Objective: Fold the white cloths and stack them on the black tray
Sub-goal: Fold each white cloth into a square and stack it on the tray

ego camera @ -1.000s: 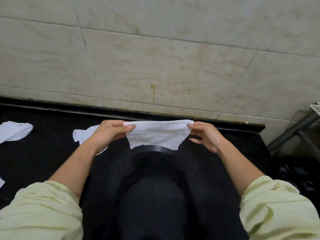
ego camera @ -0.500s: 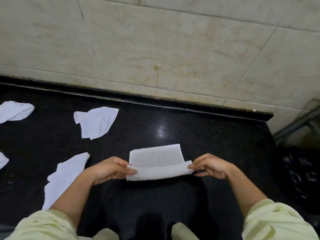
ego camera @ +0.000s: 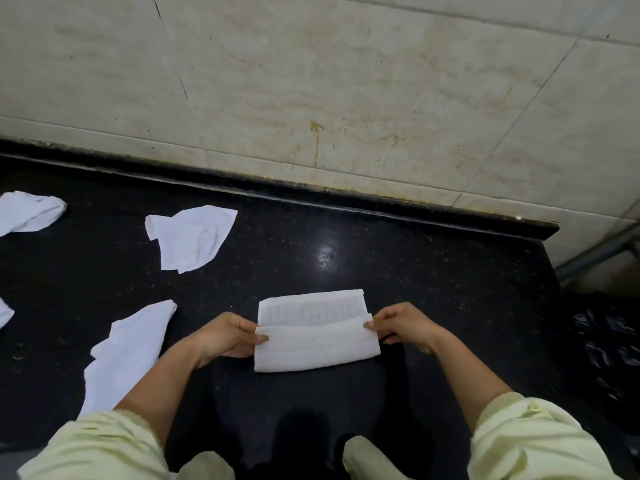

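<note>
Now the half-folded white cloth (ego camera: pixel 317 346) lies flat on the black counter (ego camera: pixel 433 271), its long axis running left to right between the hands. The left hand (ego camera: pixel 221 336) pinches the top flap's left corner and the right hand (ego camera: pixel 403 325) pinches its right corner, both equally close. The flap's free edge stops short of the cloth's far edge, so the fold likely needs carrying farther. No tray is in view.

I see the folded cloth (ego camera: pixel 317 344) flat on the counter (ego camera: pixel 415 271), its near half doubled over. Left of it lie a crumpled cloth (ego camera: pixel 190 237), a long cloth (ego camera: pixel 128 351), a bunched cloth (ego camera: pixel 29 211), and perhaps another scrap (ego camera: pixel 4 311).
</note>
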`<state>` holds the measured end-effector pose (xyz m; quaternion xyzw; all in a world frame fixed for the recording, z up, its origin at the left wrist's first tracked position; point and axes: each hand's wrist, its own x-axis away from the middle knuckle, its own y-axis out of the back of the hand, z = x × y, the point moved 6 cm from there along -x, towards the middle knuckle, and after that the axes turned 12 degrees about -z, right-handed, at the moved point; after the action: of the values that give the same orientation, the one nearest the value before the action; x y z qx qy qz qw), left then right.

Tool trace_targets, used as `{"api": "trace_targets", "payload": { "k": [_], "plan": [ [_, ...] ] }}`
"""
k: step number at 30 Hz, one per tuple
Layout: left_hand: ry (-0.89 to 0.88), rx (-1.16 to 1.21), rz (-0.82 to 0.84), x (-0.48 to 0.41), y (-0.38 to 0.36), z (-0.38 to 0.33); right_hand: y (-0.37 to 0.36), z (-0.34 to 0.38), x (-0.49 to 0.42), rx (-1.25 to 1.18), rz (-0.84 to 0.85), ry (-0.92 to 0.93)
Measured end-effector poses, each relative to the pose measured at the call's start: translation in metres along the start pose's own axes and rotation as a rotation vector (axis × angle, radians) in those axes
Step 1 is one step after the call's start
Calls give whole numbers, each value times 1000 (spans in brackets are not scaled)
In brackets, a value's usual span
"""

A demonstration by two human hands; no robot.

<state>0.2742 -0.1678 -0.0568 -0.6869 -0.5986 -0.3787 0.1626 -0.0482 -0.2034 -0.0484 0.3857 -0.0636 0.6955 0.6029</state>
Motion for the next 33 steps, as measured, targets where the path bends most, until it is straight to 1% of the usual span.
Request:
{"api": "trace_targets", "payload": {
  "k": [4, 7, 9, 13, 17, 21, 24, 26, 28, 31, 33],
  "plan": [
    [-23, 119, -152, -11, 6, -9, -3, 6, -15, -26, -118, 56],
    [-12, 129, -275, -19, 9, -10, -8, 8, -26, 6, -182, 65],
    [-13, 122, -330, -24, 8, -10, -10, 8, -35, 44, -249, 65],
    [-21, 75, -411, -33, 8, -9, -11, 11, -46, 180, -351, 97],
    [-30, 30, -454, -36, 9, -10, -14, 16, -49, 277, -391, 137],
    [-43, -33, -483, -38, 11, -11, -17, 15, -53, 304, -414, 142],
    [-86, -131, -539, -38, 13, -12, -19, 13, -53, 354, -441, 133],
    [-132, -259, -594, -35, 15, -13, -19, 14, -50, 372, -455, 140],
    [-177, -368, -648, -29, 14, -11, -18, 17, -41, 391, -496, 182],
    [-261, -426, -694, -12, 2, -8, -17, 27, -19, 437, -571, 327],
    [-299, -428, -684, -2, -10, -1, -26, 27, -3, 469, -540, 446]
  ]
}}
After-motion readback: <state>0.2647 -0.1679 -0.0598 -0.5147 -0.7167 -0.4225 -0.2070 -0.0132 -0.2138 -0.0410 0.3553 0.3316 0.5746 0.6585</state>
